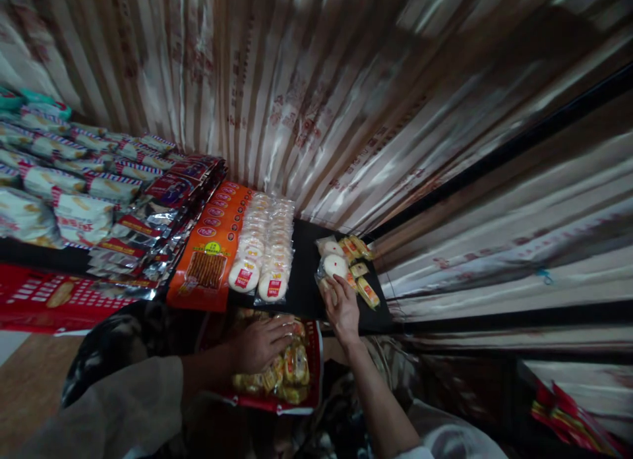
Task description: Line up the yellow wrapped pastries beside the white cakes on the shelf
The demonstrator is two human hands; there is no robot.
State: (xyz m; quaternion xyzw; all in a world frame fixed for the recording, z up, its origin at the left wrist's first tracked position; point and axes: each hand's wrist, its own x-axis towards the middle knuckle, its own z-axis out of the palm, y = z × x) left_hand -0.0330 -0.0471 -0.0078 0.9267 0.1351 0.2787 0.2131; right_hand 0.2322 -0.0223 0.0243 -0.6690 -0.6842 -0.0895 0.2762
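Note:
My left hand (260, 343) lies palm down, fingers curled, on a heap of small yellow wrapped snacks in a red box (310, 393) held below the shelf edge. My right hand (342, 307) reaches onto the black shelf (304, 274) and touches a small pile of wrapped snacks (341, 261), round white cakes and yellow bars. Its fingers rest on a white cake at the near end of that pile; whether they grip it I cannot make out.
Two rows of round white cakes in clear wrap (262, 248) lie left of the pile. Beyond them sit orange packets (212, 248), dark red foil packs (163, 208) and white striped bags (64, 175). A striped foil-like wall (346, 83) rises behind.

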